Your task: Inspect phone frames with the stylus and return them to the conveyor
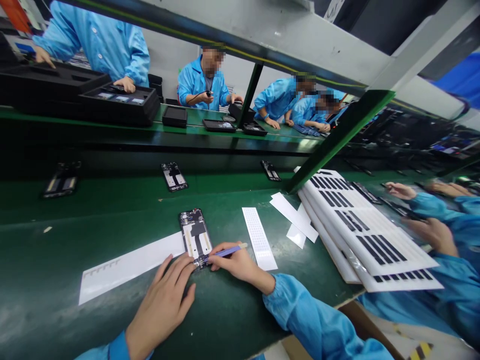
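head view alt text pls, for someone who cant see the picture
A person's right hand holds a purple stylus at the bottom edge of an opened phone on a green bench, while the left hand rests against it. White sheets lie beside it; co-workers in blue coats work opposite.

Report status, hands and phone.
Left hand steadying open phone. Right hand grips purple stylus, tip at phone. Paper sheet left, dotted strip right, neither blocking.

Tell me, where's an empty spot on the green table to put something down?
Bare green mat lies left of the phone, above the long white sheet, and also below that sheet beside the left hand. Crowded: right of the right hand holding a tool, where sticker sheets and loose papers pile up.
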### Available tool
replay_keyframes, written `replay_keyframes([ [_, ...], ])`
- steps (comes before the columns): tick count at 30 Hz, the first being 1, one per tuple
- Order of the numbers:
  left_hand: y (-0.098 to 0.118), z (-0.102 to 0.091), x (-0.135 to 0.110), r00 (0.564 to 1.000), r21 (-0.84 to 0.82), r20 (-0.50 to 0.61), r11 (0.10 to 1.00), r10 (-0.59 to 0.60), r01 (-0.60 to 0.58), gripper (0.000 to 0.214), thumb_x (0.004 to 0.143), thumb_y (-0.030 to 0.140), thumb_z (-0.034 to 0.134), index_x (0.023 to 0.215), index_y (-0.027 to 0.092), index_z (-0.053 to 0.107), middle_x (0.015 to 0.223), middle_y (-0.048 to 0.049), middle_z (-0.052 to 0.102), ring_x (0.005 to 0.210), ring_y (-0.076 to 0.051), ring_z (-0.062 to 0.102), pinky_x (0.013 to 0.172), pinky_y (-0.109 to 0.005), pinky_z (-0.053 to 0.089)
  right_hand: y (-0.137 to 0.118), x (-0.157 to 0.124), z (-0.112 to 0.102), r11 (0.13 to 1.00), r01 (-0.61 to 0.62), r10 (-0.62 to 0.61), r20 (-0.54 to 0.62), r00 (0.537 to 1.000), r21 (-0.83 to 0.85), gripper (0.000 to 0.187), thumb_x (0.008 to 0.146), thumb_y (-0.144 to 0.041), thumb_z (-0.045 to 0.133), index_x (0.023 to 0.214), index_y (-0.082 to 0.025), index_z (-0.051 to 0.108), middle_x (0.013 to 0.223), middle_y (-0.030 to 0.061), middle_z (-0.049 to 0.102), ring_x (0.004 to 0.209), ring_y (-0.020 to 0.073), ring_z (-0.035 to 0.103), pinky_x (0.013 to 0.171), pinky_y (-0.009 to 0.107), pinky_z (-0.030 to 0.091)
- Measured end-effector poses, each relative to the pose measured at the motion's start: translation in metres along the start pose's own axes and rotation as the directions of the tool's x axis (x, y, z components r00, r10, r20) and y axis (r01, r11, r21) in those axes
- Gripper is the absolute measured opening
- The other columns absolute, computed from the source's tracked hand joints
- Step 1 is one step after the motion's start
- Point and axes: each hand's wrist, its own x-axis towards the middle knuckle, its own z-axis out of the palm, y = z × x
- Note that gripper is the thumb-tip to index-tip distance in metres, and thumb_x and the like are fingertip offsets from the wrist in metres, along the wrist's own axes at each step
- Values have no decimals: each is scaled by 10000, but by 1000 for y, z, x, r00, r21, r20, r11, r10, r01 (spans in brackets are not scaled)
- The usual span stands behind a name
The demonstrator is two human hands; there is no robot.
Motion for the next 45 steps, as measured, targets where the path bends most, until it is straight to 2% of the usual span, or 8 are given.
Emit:
replay_keyframes([
  [19,-2,1,-1,999,41,35,999,10,-11,381,905,267,495,1282,218,519,1318,-59,558,1243,-218,500,1157,-453,253,-4,1,0,999,22,-20,63,998,-28,254,816,-409,714,823,-155,702,657,28,706,598,168,697,580,235,545],
  [23,-3,0,1,999,43,31,999,30,-32,436,904,243,495,1339,264,491,1321,-48,558,1246,-229,506,1139,-478,289,-6,-1,3,997,76,-71,-148,986,25,332,937,-501,517,946,-180,602,696,26,697,584,169,686,581,278,565],
  [26,-3,1,1,1000,15,2,1000,15,-15,446,900,241,499,1345,244,470,1324,-61,554,1237,-231,513,1131,-483,316,-14,-1,12,964,130,-199,-307,931,-230,258,972,-454,448,965,-211,534,925,77,713,813,201,703,757,350,564],
  [30,-2,1,-3,983,-78,-161,994,-90,79,374,898,245,491,1268,191,472,1373,-120,486,1274,-260,470,1095,-488,381,-22,5,41,738,112,-307,-184,934,-665,508,699,-394,766,1058,-166,487,1304,215,548,1203,350,540,972,478,467],
  [35,-8,4,-11,955,-143,-232,978,-185,155,344,900,248,485,1240,194,469,1389,-148,437,1330,-286,408,1064,-499,412,-18,18,63,590,133,-315,-75,946,-796,496,689,-263,702,1098,-143,449,1244,212,551,1194,344,524,984,463,443],
  [38,-12,10,-12,971,-19,-182,988,-153,152,370,894,273,496,1256,198,492,1389,-129,472,1350,-304,394,1102,-540,348,-14,33,45,608,91,-320,-139,937,-789,511,616,-206,682,1058,-179,427,1190,160,569,1100,305,569,906,405,472],
  [41,-14,15,-11,988,64,-114,991,-107,115,358,900,274,489,1252,229,527,1380,-81,517,1353,-280,408,1162,-538,241,-18,65,7,505,31,-372,-185,910,-863,465,598,-163,647,1009,-185,432,1145,142,578,1084,311,552,903,405,441],
  [45,-13,16,-11,988,75,-122,991,-99,109,359,882,255,500,1236,231,552,1365,-69,543,1341,-259,433,1190,-501,194,-41,131,-52,417,-226,-351,-386,853,-880,399,670,-188,643,1018,-173,449,1033,114,599,1039,312,555,883,392,409],
])
